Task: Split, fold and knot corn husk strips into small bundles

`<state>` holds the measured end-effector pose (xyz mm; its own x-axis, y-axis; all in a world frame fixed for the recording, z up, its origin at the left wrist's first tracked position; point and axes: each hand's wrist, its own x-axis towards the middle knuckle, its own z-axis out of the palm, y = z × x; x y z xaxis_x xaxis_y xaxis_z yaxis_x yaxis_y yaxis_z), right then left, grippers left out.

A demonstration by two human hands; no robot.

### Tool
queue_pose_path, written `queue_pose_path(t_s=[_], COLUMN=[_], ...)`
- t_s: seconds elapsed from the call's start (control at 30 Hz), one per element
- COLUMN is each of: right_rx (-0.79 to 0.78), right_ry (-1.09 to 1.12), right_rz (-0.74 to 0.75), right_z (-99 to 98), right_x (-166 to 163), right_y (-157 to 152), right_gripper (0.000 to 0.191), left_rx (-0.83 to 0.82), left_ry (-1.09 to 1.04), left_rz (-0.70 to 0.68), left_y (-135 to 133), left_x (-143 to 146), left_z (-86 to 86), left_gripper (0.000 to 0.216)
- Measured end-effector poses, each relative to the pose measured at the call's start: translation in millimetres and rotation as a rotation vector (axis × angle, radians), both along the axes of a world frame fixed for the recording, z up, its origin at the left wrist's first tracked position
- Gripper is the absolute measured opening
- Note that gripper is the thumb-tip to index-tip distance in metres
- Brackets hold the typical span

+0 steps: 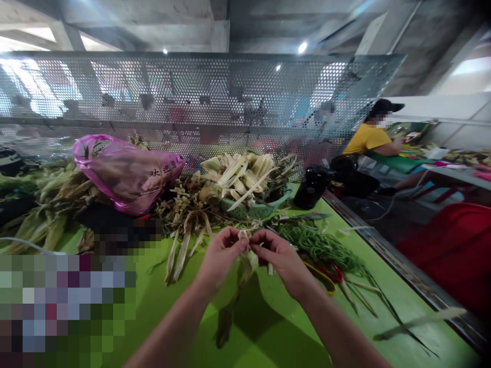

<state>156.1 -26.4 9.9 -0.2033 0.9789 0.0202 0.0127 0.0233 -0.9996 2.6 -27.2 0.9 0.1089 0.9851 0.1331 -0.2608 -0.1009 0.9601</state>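
Note:
My left hand (222,253) and my right hand (282,258) meet over the green table (268,327), both pinched on a pale dried leaf strip (244,255) that hangs down between them. A heap of pale husks fills a green basket (253,207) just beyond my hands. Thin green strands (322,245) lie to the right of my right hand.
A pink plastic bag (126,174) rests on green leafy stalks (46,204) at the left. Red-handled scissors (332,273) lie by the strands. A perforated metal screen (199,102) backs the table. A person in a yellow shirt (370,138) sits at the far right.

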Motion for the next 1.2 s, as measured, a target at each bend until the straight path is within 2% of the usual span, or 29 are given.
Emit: queue_pose_path(t_s=[0.1, 0.27, 0.37, 0.53, 0.7, 0.8, 0.9, 1.03, 1.2], right_rx=[0.132, 0.276, 0.373, 0.388, 0.428, 0.39, 0.273, 0.131, 0.033], right_ry=[-0.108, -0.254, -0.351, -0.413, -0.486, -0.469, -0.332, -0.137, 0.069], right_rz=[-0.106, -0.147, -0.184, -0.173, -0.16, -0.177, -0.185, -0.186, -0.175], right_z=[3.9, 2.7, 2.5, 4.8, 2.0, -0.1, -0.4, 1.0, -0.8], right_x=[5.5, 8.5, 7.0, 4.9, 3.3, 0.5, -4.1, -9.2, -9.5], right_y=[0.5, -1.6, -2.6, -3.7, -4.4, -5.2, -6.4, -7.9, -7.9], right_gripper=[0.024, 0.022, 0.015, 0.014, 0.013, 0.012, 0.013, 0.014, 0.014], left_rx=[0.004, 0.046, 0.087, 0.165, 0.33, 0.426, 0.483, 0.564, 0.635], left_ry=[0.121, 0.319, 0.357, 0.391, 0.643, 0.778, 0.852, 0.881, 0.889], left_rz=[0.032, 0.031, 0.011, -0.01, 0.103, 0.159, 0.202, 0.237, 0.28], left_y=[2.1, 1.5, -0.1, -1.1, -1.8, -4.2, -7.2, -9.6, -10.2], left_x=[-0.2, 3.0, 4.6, 4.3, 3.0, 4.2, 6.2, 7.5, 8.3], left_z=[-2.6, -6.7, -7.9, -9.2, -10.3, -9.2, -8.2, -9.3, -13.2], left_gripper=[0.024, 0.021, 0.016, 0.017, 0.015, 0.015, 0.02, 0.024, 0.022])
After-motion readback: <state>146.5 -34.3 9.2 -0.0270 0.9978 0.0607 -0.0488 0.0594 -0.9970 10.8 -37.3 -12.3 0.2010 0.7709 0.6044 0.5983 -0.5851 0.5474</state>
